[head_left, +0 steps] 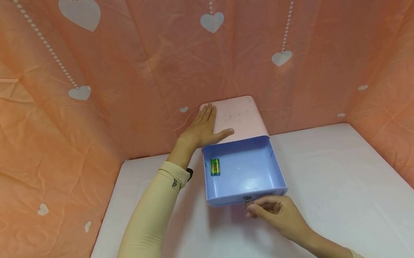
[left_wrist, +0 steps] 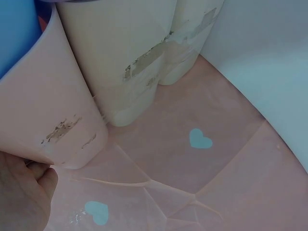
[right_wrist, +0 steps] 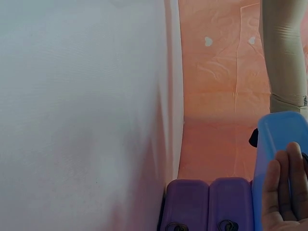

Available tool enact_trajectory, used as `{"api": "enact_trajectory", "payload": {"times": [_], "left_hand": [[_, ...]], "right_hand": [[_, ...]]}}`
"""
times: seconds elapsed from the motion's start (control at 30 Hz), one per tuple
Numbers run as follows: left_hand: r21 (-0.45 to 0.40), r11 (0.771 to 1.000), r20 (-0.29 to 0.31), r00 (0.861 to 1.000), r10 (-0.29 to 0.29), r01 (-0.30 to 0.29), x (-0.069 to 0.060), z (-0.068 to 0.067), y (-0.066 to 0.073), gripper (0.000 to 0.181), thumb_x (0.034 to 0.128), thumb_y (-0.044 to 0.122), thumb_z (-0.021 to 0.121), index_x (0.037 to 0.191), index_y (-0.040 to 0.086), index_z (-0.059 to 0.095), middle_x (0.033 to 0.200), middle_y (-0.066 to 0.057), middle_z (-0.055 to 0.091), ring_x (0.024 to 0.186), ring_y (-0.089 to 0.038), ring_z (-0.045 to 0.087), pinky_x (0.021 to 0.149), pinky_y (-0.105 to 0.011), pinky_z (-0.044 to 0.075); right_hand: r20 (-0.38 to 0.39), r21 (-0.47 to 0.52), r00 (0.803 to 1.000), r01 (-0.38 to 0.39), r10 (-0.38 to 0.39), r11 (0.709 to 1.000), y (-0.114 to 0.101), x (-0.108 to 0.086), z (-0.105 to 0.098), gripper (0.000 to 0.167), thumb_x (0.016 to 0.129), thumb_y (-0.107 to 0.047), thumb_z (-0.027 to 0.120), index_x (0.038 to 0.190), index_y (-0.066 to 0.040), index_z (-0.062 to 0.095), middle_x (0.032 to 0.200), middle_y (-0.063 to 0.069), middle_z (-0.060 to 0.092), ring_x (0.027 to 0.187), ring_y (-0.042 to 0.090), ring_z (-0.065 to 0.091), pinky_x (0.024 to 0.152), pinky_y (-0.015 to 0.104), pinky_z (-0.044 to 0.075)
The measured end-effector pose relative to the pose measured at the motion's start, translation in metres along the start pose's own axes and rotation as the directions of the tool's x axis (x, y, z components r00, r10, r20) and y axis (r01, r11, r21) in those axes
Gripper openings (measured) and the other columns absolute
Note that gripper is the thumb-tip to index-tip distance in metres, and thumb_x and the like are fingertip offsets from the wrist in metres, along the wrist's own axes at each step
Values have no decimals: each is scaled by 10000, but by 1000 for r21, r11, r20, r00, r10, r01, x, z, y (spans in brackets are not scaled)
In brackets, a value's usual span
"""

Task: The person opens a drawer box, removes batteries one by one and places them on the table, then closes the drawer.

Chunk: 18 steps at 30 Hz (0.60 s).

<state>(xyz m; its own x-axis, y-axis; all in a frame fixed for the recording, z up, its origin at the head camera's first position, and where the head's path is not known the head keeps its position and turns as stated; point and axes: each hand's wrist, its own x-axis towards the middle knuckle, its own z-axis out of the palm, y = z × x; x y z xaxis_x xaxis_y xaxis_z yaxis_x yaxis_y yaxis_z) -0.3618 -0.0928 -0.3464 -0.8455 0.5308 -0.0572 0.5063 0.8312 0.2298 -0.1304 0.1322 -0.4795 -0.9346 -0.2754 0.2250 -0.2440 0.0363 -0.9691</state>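
Note:
A blue drawer (head_left: 244, 176) stands pulled out of a pink drawer cabinet (head_left: 238, 118) near the back of the table. Inside it, by the left wall, small green batteries (head_left: 215, 167) lie side by side. My left hand (head_left: 204, 129) rests on the left part of the cabinet's top, fingers straight and thumb spread. In the left wrist view, only part of that left hand (left_wrist: 24, 192) shows, against the pink casing. My right hand (head_left: 277, 215) pinches the ring pull (head_left: 248, 202) on the drawer's front between thumb and fingers. Its fingers largely cover the ring in the right wrist view.
Two purple drawer fronts (right_wrist: 185, 204) with ring pulls show in the right wrist view. Whitish casings (left_wrist: 120, 57) stand beside the pink one in the left wrist view. A white tabletop (head_left: 342, 198) surrounds the cabinet, and an orange heart-patterned cloth (head_left: 181, 54) hangs behind and at both sides.

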Motion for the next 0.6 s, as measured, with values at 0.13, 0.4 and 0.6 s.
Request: {"api": "enact_trajectory", "payload": {"times": [0.13,0.4,0.6], "left_hand": [[3,1000,3,1000,-2,2,1,1,-1,1137,1016,771,431,1704,24,-78,1789,-149,-155,1652,-254,-162,1338,-405,-26],[3,1000,4,1000,-8,8,2,1,-1,1143,1011,778,433,1705,28,-81,1789,-142,-158,1650,-246,-169,1338,-401,-25],[9,1000,4,1000,-17,17,2,1,-1,1144,1009,785,424,1706,32,-80,1790,-138,-156,1650,-245,-169,1337,-398,-25]], "right_hand": [[0,0,1000,4,-4,1000,0,-1,0,207,1030,-77,723,1083,120,760,978,112,823,934,344,805,886,291,629],[2,18,1000,-8,8,1000,-1,-1,0,221,1027,-67,722,1085,144,749,978,127,822,933,330,807,879,294,631],[2,13,1000,-21,21,1000,0,-2,0,207,1026,-72,725,1093,121,759,968,123,822,913,269,812,867,304,636]]}}
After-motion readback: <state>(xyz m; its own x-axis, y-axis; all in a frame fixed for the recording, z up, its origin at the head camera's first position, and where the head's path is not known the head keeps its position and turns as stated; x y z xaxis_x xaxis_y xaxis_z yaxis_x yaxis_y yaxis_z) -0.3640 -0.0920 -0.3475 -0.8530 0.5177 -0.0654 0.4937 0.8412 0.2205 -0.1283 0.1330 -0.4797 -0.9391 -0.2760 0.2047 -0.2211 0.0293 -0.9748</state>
